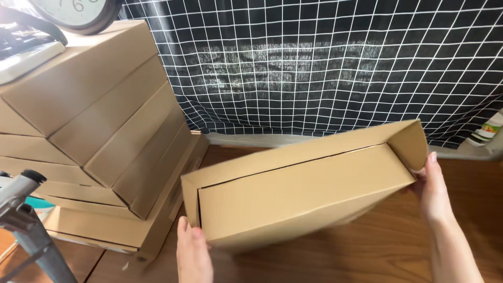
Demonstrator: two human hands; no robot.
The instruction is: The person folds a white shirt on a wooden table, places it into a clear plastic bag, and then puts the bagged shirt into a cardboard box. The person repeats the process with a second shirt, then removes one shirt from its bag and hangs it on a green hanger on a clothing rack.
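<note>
A flat brown cardboard box [304,194] is held tilted above the wooden floor, one long flap folded over its front. My left hand [193,251] presses against its near left corner from below. My right hand [433,191] grips the far right end, fingers against the folded side flap. Both hands carry the box between them.
A stack of several similar cardboard boxes [99,136] stands at the left, with a round clock [78,13] on top. A black curtain with a white grid [325,63] hangs behind. A grey metal stand leg [23,220] is at lower left. Wooden floor [387,246] lies below.
</note>
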